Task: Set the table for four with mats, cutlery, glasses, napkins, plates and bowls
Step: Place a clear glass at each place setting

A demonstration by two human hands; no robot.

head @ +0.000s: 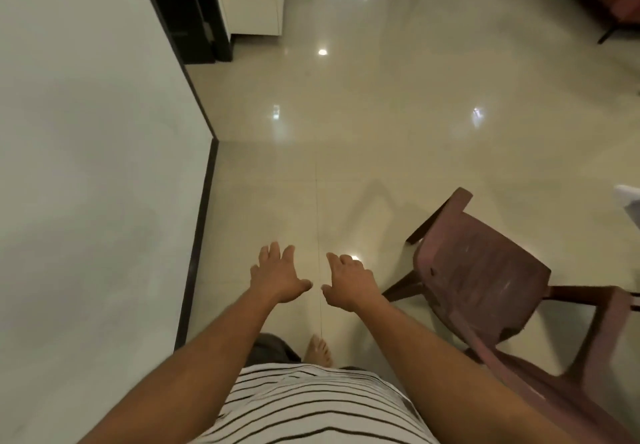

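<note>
Both hands were spread and held nothing: left hand (277, 275), right hand (349, 281), low centre of frame over the floor (381, 139). No tableware showed. Probably walking to fetch items; next, find and grasp them.

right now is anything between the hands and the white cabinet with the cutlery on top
Nothing visible does. Both hands, left hand and right hand, are empty over bare floor leading to the white cabinet; the brown chair stands off to the right.

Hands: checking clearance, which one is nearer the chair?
The right hand; the brown chair stands on its side, the left hand nearer the wall.
</note>
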